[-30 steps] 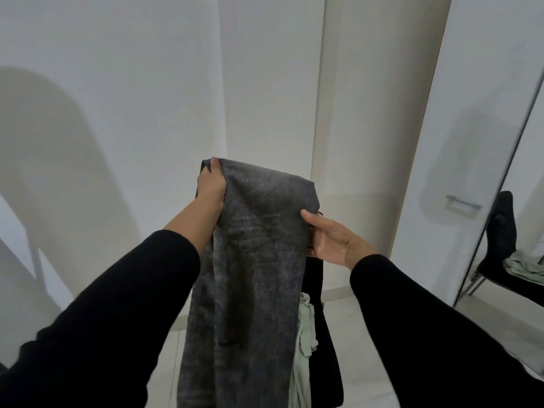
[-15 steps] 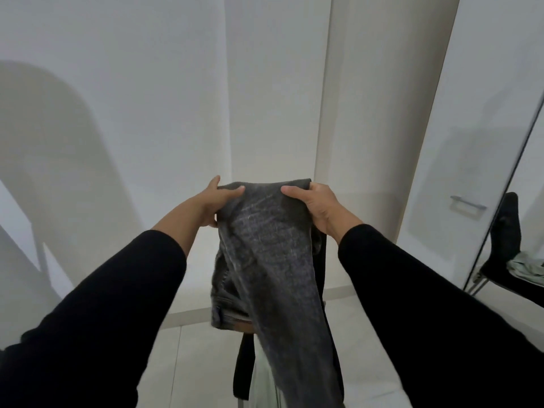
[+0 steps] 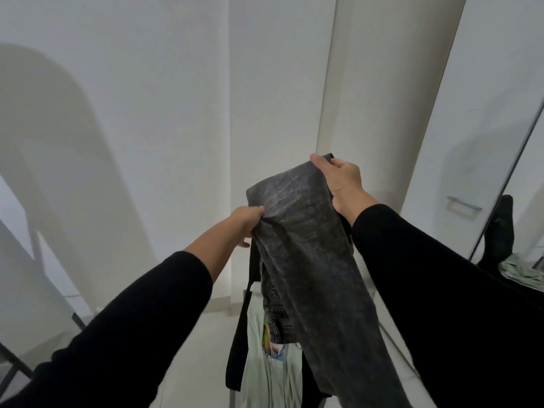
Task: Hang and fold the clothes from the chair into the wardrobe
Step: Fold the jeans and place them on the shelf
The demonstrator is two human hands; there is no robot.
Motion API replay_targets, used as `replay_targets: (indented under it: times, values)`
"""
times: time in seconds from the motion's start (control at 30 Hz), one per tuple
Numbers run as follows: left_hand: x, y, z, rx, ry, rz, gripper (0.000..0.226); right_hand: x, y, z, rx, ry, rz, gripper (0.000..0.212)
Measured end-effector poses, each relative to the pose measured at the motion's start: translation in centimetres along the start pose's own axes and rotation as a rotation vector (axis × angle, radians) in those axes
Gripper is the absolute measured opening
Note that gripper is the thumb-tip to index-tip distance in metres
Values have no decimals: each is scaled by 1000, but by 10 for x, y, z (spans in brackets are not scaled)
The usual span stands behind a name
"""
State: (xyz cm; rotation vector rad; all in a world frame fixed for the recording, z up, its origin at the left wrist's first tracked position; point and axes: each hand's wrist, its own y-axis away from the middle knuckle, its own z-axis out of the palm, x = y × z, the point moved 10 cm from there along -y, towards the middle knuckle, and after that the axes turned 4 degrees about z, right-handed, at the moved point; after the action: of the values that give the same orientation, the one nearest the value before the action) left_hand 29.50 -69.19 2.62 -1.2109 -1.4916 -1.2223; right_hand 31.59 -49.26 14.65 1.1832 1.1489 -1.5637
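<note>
head view: the white wall [image 3: 147, 142] fills most of the frame, with a person's shadow cast on it left of the jeans [image 3: 309, 254], and a pale column [image 3: 368, 98] rises behind the jeans' upper fold. right of the jeans stands a white wardrobe door [image 3: 477, 113] with a small metal handle [image 3: 462, 203]; beyond it, at the far right edge, a dark chair [image 3: 497, 240] shows with a pale garment [image 3: 521, 270] on its seat, possibly a mirror reflection, though this cannot be told for sure. the jeans themselves are dark grey, folded over lengthwise and held up in the air in the middle of the frame, one long leg falling towards the bottom edge and a shorter folded part with the waistband hanging behind it. two black sleeves reach in from the lower corners towards the jeans. below and behind the jeans hang a black strip of cloth [image 3: 240, 334] and a pale green shirt [image 3: 273, 372] with a coloured print, both just left of the falling leg. the right hand [image 3: 341, 182] grips the jeans' top fold at its right corner, thumb over the front and fingers curled behind. the left hand [image 3: 245, 219] pinches the jeans' left edge lower down, thumb on the front of the cloth, the fingers hidden behind it.
</note>
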Motion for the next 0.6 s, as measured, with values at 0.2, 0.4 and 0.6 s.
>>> replay_targets:
  times: [0.2, 0.4, 0.6]
  values:
    - [56, -6, -6, 73, 317, 203, 51, 14, -7, -56, 120, 18, 32, 16]
    - [76, -10, 8, 64, 646, 225, 49, 59, 1, -44, -97, -208, 294, 70]
    - [74, -15, 8, 29, 791, 205, 46, 99, 19, -20, -394, -21, 438, 71]
